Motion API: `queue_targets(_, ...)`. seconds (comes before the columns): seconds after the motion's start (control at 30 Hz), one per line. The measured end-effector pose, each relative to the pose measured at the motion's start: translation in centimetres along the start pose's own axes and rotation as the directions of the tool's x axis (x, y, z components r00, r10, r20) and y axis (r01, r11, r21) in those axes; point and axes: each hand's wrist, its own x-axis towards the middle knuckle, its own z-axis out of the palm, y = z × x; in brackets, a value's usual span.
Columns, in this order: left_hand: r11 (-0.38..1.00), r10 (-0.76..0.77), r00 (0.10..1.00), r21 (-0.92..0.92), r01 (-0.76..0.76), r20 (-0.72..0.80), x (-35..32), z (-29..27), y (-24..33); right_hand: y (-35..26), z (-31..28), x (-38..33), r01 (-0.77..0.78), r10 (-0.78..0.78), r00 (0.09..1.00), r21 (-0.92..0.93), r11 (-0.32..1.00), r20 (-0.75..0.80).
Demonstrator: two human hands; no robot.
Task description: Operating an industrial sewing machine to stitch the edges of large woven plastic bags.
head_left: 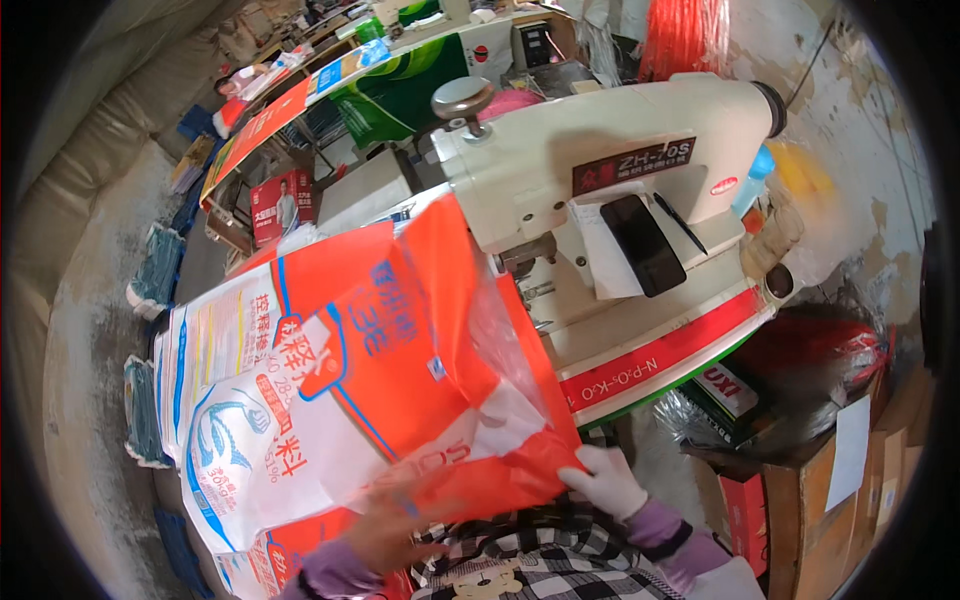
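An orange and white printed sack [400, 330] lies flat in front of me, its orange end raised and creased against the sewing machine [560, 150]. At the sack's near right corner, my right hand [606, 482], in a white glove, pinches the orange edge. My left hand [385, 525] is at the near edge of the sack, smeared by motion, so its fingers' grip cannot be made out. Part of the machine's needle area is visible beside the sack; the sack covers some of the bed. More printed sacks [172, 400] lie stacked under it on the left.
On the machine's bed rest a black phone [645, 245], white paper [597, 250] and a black pen [680, 224]. Cardboard boxes [815, 500] stand at the right, near clear plastic wrapping. A red carton [283, 208] sits farther back. Beyond is a long covered table [262, 125] with a person nearby.
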Motion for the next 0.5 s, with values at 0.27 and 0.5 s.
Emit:
queue_targets(0.27,0.497,-0.514,0.841,0.740,0.453,-0.170,-16.9,-9.4,-27.2,-3.1,6.4,5.9,0.489,-0.522,0.834,-0.198,0.849,-0.179)
queue_targets(0.5,0.260,-0.725,0.539,0.553,0.791,-0.429,-16.7,-9.3,-34.3,-12.8,8.2,15.0,0.626,-0.701,0.696,-0.350,0.697,-0.152)
